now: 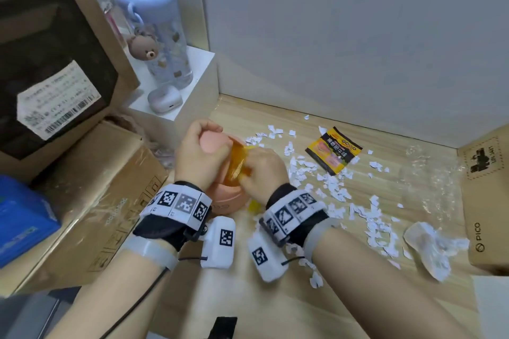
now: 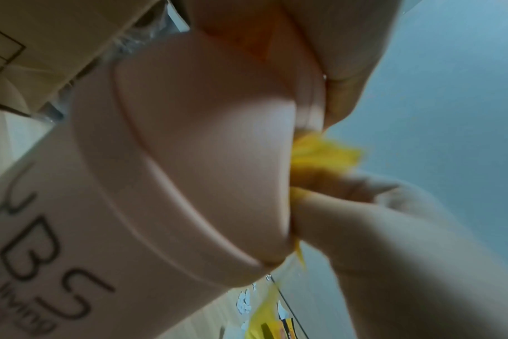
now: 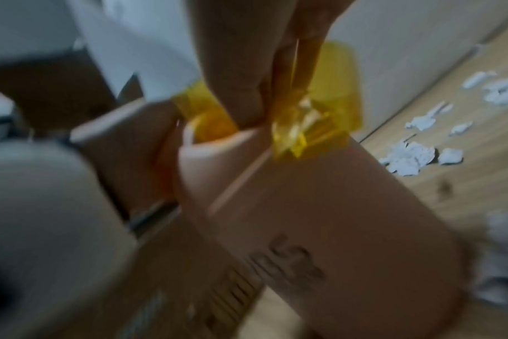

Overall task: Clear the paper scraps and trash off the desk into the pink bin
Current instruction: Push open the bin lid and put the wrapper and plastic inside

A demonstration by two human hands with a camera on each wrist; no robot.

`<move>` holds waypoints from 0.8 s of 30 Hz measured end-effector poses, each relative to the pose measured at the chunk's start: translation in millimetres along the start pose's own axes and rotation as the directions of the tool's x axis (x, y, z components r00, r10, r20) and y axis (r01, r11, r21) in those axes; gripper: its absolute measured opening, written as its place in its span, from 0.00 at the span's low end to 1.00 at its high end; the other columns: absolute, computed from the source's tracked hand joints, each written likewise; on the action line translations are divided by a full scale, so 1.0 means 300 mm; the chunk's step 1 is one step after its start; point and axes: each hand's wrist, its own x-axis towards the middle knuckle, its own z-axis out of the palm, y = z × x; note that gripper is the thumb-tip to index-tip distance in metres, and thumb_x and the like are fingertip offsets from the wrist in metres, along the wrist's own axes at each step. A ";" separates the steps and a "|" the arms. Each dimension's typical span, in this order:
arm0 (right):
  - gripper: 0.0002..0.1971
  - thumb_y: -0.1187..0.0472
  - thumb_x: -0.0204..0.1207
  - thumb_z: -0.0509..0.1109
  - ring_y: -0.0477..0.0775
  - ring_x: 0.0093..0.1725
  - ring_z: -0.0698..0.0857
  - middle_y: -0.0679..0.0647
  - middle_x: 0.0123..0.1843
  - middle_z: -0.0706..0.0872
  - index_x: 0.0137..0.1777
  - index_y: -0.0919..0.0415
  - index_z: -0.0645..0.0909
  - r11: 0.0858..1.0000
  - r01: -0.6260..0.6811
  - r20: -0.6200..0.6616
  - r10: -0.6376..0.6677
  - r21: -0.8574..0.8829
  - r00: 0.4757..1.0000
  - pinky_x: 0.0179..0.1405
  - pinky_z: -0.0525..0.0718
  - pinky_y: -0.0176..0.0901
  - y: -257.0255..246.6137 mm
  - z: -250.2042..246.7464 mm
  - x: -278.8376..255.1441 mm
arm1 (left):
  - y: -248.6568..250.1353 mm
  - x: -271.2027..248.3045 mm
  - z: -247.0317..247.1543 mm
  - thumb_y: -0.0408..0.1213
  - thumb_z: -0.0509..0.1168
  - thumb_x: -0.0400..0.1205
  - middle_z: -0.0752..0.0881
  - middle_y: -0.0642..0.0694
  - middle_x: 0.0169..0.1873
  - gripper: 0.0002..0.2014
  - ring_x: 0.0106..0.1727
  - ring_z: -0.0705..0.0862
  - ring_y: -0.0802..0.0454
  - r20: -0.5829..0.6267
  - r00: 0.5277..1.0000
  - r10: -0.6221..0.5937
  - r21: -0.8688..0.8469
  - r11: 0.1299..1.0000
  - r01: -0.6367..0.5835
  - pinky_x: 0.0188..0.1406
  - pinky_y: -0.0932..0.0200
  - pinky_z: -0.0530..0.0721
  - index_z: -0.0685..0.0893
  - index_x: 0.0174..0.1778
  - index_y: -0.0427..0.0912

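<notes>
The pink bin stands at the desk's left. My left hand grips its swing lid and holds it tilted up. My right hand pinches a clear yellow wrapper at the bin's mouth. In the left wrist view the lid fills the frame, with the yellow wrapper at its edge. In the right wrist view the fingers press the wrapper into the bin. White paper scraps litter the desk, along with a yellow-black snack packet, a crumpled tissue and clear plastic film.
Cardboard boxes are stacked at the left, close against the bin. A blue bottle and a white earbud case sit on a white stand behind it. Another cardboard box bounds the desk on the right; a wall closes the back.
</notes>
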 end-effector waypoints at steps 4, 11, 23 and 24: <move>0.27 0.52 0.72 0.43 0.48 0.67 0.74 0.53 0.44 0.89 0.37 0.59 0.86 0.944 0.130 0.387 -0.003 -0.303 0.922 0.78 0.36 0.56 -0.006 0.007 0.009 | 0.005 -0.002 0.002 0.31 0.71 0.71 0.81 0.62 0.42 0.12 0.47 0.77 0.68 0.013 1.000 -0.008 0.017 1.000 0.007 0.44 0.89 0.66 0.78 0.46 0.47; 0.21 0.50 0.72 0.55 0.51 0.51 0.81 0.54 0.36 0.87 0.28 0.60 0.83 0.998 0.049 0.491 -0.022 -0.042 0.871 0.79 0.51 0.51 -0.008 -0.035 0.039 | 0.007 -0.001 -0.002 0.30 0.71 0.71 0.81 0.63 0.41 0.11 0.46 0.79 0.66 0.015 1.000 0.002 0.027 1.000 -0.003 0.44 0.88 0.66 0.79 0.44 0.46; 0.16 0.61 0.66 0.77 0.48 0.32 0.85 0.52 0.41 0.80 0.43 0.51 0.70 0.577 -0.646 0.483 0.434 0.499 0.761 0.25 0.84 0.41 0.088 -0.076 -0.104 | 0.005 -0.004 -0.008 0.35 0.71 0.72 0.82 0.62 0.43 0.10 0.51 0.79 0.58 0.007 1.000 -0.028 0.032 0.999 0.028 0.41 0.87 0.67 0.79 0.43 0.51; 0.15 0.64 0.67 0.76 0.46 0.26 0.84 0.51 0.35 0.80 0.41 0.53 0.70 0.567 -0.631 0.482 0.411 0.530 0.774 0.19 0.79 0.36 0.086 -0.075 -0.108 | 0.006 -0.005 -0.009 0.35 0.71 0.72 0.82 0.62 0.43 0.10 0.51 0.79 0.58 0.010 1.000 -0.028 0.031 0.999 0.027 0.42 0.85 0.68 0.79 0.42 0.52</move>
